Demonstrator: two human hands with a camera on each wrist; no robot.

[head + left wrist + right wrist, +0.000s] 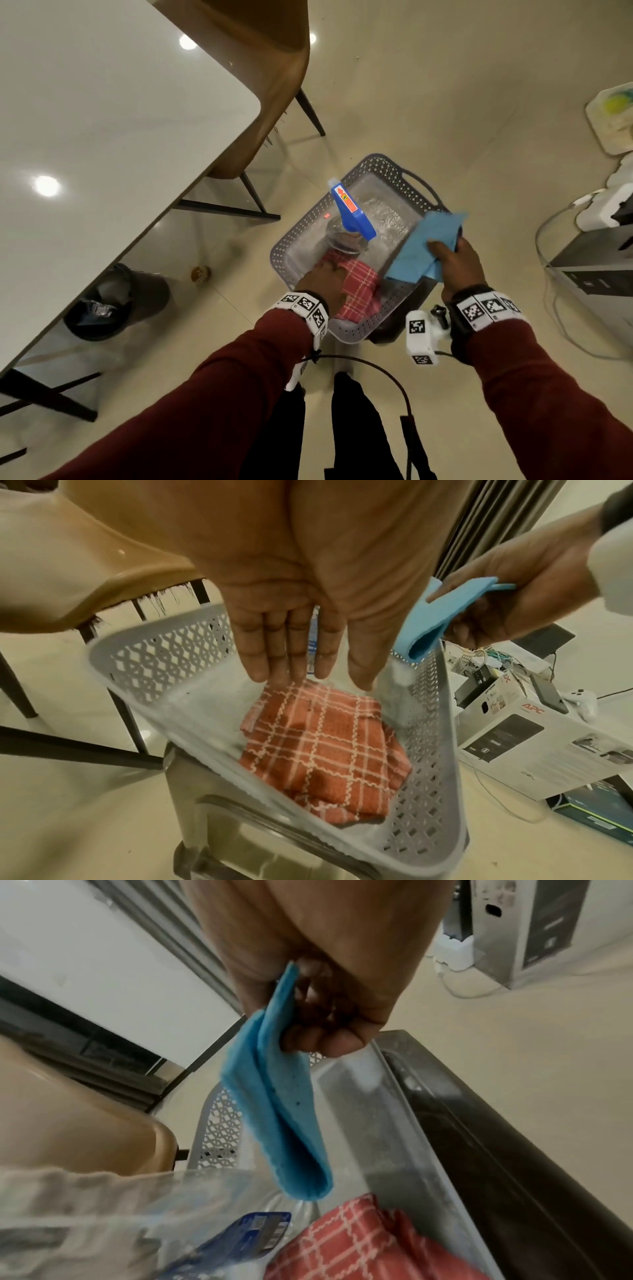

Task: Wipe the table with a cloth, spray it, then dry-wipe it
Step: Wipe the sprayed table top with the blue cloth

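A grey perforated basket (298,226) (143,653) sits on a dark stool and holds a clear spray bottle (346,236) with a blue trigger head, plus a folded red checked cloth (359,291) (325,739) (363,1240). My left hand (322,275) (298,647) reaches into the basket with straight fingers, fingertips just above the red cloth's far edge. My right hand (452,260) (318,1026) grips a folded blue cloth (424,253) (428,620) (281,1104) over the basket's right rim. The white table (102,137) stands to the left.
A brown chair (260,68) is tucked beside the table's corner, close behind the basket. A black bin (102,301) stands under the table. A grey box (599,274) (534,737), cables and white items lie on the floor to the right.
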